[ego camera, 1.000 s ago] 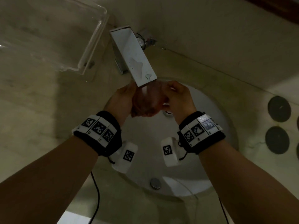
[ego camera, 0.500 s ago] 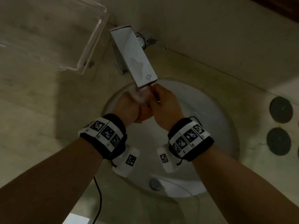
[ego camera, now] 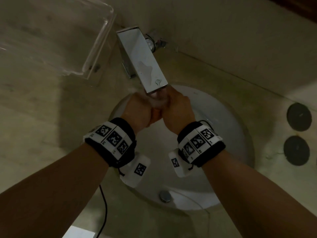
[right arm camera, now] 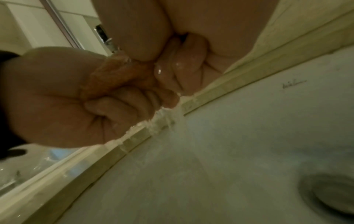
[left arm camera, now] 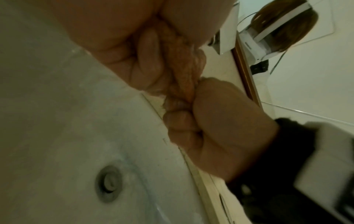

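As water (right arm camera: 164,119) runs, left hand (ego camera: 139,109) and right hand (ego camera: 178,109) fisted together, both clenching orange cloth (left arm camera: 182,72)

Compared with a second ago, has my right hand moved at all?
Yes. Judged against the faucet, the right hand has shifted inward toward the left hand, ending just below the spout tip, both gripping the bunched cloth.

Dim greenish light, glare on the faucet (ego camera: 143,60), wrist views blurred, edges bowed
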Motion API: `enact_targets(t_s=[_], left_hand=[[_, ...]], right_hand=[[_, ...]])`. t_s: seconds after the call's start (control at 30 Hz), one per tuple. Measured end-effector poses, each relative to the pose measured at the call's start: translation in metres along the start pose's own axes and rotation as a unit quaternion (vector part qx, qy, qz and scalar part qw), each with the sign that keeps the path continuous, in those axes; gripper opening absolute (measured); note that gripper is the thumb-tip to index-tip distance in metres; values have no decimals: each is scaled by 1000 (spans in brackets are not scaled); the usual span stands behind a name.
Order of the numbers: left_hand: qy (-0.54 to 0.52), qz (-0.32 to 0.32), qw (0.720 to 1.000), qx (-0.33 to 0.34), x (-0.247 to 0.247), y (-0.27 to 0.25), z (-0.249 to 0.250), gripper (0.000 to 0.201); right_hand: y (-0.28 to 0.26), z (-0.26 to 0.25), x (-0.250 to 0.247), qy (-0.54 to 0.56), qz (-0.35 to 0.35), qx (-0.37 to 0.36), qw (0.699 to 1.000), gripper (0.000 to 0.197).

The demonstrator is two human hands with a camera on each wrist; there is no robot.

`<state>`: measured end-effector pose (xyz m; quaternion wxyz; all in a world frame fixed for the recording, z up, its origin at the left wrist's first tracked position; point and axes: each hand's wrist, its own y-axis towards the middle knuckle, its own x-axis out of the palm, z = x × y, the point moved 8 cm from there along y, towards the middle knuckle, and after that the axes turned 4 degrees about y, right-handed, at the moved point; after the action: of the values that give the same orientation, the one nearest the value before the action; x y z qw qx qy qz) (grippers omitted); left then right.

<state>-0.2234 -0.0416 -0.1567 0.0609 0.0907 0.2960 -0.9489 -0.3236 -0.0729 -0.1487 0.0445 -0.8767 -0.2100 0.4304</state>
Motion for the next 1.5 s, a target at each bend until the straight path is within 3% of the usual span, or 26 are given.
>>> enact_targets(t_s=[0.1, 0.2, 0.27, 0.3, 0.4, 0.5, 0.57, 0.67, 0.8, 0.9, 1.03, 1.17, 1.37, 1.5], left_hand=[[-73, -9, 997, -12, -1, 2, 3, 22], [-88, -30, 996, 11, 1, -2, 3, 24], [-58, -54, 996, 49, 3, -8, 8, 29], [-56, -63, 995, 58, 4, -10, 9, 30], [-101, -90, 990, 45, 7, -15, 11, 27], [-135, -101, 986, 5, 7, -15, 2, 28], [-122, -106, 987, 6, 7, -14, -2, 27], [-122, -124, 985, 19, 9, -13, -6, 32], [-95, -99, 989, 46, -1, -7, -15, 36], [-67, -73, 993, 62, -5, -8, -16, 25], [-36, -41, 997, 63, -7, -8, -14, 5], [60, 3, 994, 94, -15, -7, -12, 21], [82, 14, 991, 102, -15, -4, -14, 15], [25, 2, 995, 96, -13, -10, -10, 19]], right_hand=[[-3, 6, 12, -102, -69, 4, 992, 33], [-10, 11, 6, 48, -45, 21, 998, 22], [-11, 24, 0, 180, -3, 63, 982, 7], [-11, 25, -7, 195, 21, 62, 979, 2], [-8, 30, -20, 284, 57, 89, 953, 17], [-5, 35, -14, 317, 25, 136, 938, 50], [-5, 39, -10, 281, 14, 136, 950, 53], [-6, 47, -9, 271, 22, 138, 953, 41], [-9, 57, -11, 344, 37, 167, 923, 15], [-14, 55, -4, 388, -8, 185, 903, 26], [-18, 45, 9, 337, -88, 145, 926, 59], [-21, 48, 13, 422, -92, 208, 878, 28], [-26, 61, 22, 473, -94, 306, 821, 20], [-30, 67, 25, 460, -92, 331, 819, 27]])
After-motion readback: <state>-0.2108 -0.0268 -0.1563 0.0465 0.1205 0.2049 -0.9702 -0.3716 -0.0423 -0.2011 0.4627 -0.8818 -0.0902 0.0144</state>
